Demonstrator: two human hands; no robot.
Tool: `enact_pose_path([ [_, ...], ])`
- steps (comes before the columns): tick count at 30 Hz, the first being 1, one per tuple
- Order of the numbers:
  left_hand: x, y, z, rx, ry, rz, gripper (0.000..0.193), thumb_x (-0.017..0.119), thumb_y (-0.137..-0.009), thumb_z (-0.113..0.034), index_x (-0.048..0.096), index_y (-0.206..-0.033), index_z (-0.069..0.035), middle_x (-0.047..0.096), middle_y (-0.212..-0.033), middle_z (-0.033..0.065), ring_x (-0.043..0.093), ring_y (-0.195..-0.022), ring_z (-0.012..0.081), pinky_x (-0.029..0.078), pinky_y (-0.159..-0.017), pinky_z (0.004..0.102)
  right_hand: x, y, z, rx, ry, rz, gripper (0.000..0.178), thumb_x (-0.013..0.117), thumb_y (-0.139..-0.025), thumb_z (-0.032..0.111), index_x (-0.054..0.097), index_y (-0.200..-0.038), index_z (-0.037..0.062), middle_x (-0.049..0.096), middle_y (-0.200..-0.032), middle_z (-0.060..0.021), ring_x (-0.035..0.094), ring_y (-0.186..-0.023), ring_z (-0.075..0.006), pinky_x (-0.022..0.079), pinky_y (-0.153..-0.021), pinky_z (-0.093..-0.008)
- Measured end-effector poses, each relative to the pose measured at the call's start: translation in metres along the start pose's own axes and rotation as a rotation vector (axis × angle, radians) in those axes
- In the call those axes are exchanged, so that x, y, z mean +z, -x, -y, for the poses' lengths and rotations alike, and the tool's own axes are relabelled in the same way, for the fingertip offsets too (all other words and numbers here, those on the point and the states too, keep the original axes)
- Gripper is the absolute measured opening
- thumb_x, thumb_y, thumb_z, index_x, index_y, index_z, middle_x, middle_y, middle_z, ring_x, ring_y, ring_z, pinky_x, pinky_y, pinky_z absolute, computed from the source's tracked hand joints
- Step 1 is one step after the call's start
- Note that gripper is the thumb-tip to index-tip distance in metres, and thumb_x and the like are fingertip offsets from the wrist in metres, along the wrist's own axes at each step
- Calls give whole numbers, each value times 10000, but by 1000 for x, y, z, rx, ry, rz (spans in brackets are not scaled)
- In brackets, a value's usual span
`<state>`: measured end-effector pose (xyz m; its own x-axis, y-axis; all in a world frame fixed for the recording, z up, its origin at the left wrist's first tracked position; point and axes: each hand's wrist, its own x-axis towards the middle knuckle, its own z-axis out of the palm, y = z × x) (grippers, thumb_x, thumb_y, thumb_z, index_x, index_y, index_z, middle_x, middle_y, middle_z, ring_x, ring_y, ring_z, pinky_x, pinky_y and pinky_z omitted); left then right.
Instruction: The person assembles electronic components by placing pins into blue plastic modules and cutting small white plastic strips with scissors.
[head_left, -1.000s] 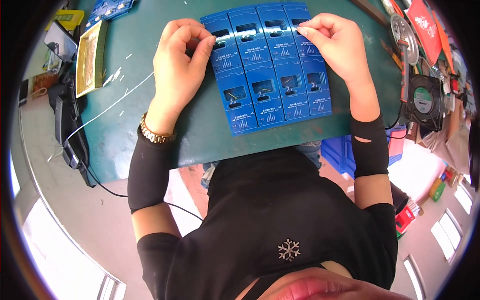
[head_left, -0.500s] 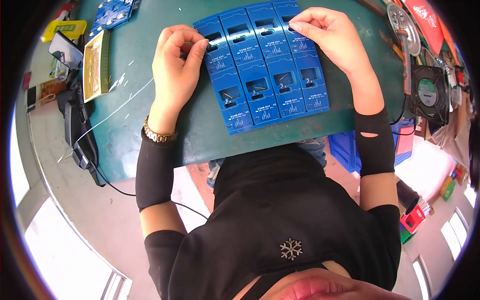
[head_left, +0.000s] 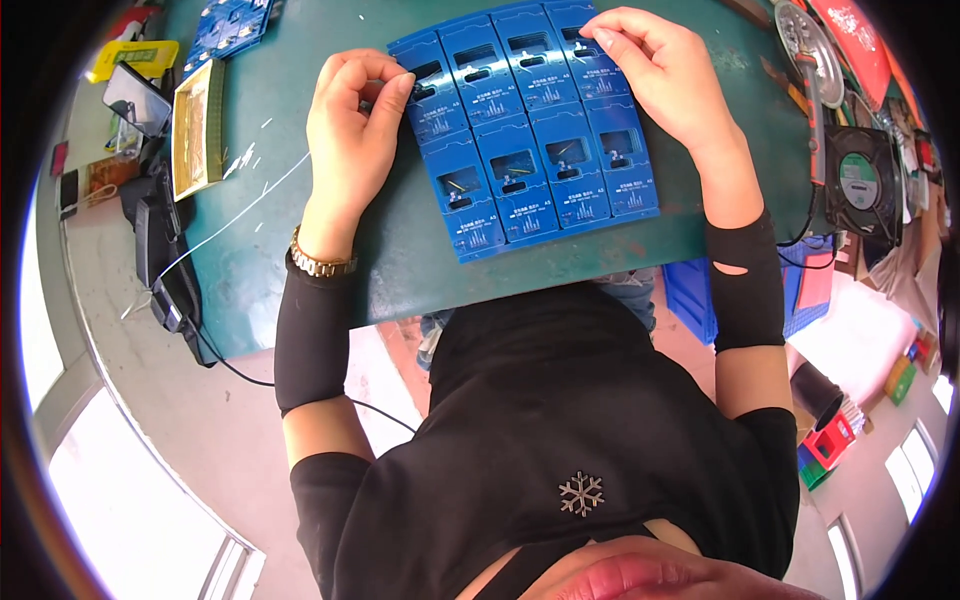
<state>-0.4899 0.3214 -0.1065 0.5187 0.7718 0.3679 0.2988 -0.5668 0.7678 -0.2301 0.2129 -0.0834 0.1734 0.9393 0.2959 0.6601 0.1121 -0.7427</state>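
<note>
On the table [head_left: 400, 272], the circuit-board panel [head_left: 522, 130] lay near the front edge, between my left hand [head_left: 350, 140] and right hand [head_left: 672, 80]. A box [head_left: 214, 130] lay by the left edge, more boards [head_left: 228, 30] behind it, a fan [head_left: 860, 180] by the right.

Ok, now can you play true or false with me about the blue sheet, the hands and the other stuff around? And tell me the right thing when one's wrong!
1. The blue sheet lies on a green table. True.

2. The gold band is worn on the right arm. False: it is on the left arm.

3. The black fan is to the right of the blue sheet. True.

4. The right hand is touching the black fan. False: it is at the blue sheet's upper right corner.

5. The left hand is at the blue sheet's left side. True.
</note>
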Motion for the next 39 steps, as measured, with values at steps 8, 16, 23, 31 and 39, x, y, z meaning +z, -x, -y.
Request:
enact_pose_path([
  [8,-2,1,-23,99,-219,45,57,685,-811,-25,639,-843,-36,614,-917,63,625,-743,180,504,-646,272,-28,-2,14,284,-49,-111,53,637,-844,18,655,-875,-21,643,-766,-102,613,-684,-159,471,-602,-281],
  [16,-15,6,-30,303,-641,198,336,619,-748,47,696,-1040,-100,611,-1089,53,632,-876,199,493,-778,310,-51,51,-26,176,79,8,119,655,-872,116,679,-925,12,602,-772,-47,563,-636,-111,441,-576,-256],
  [23,-15,18,-35,355,-962,252,486,514,-807,6,579,-1272,-118,547,-1260,67,553,-1089,213,376,-976,446,-35,51,-6,123,206,108,98,699,-805,50,667,-897,36,546,-775,-37,529,-641,-130,420,-575,-269],
  [31,-83,3,12,196,-788,-30,406,600,-871,-104,550,-1273,-78,623,-1112,95,598,-960,252,445,-856,361,-28,47,11,-132,586,203,84,583,-826,57,528,-887,73,528,-838,-112,584,-835,-314,482,-678,-420],
  [39,-125,-2,52,-342,-548,52,196,693,-848,-186,680,-925,-6,630,-827,61,577,-689,130,463,-639,267,-45,18,21,-142,59,-102,149,575,-886,-37,656,-1008,-9,632,-942,-81,606,-853,-128,467,-760,-221],
])
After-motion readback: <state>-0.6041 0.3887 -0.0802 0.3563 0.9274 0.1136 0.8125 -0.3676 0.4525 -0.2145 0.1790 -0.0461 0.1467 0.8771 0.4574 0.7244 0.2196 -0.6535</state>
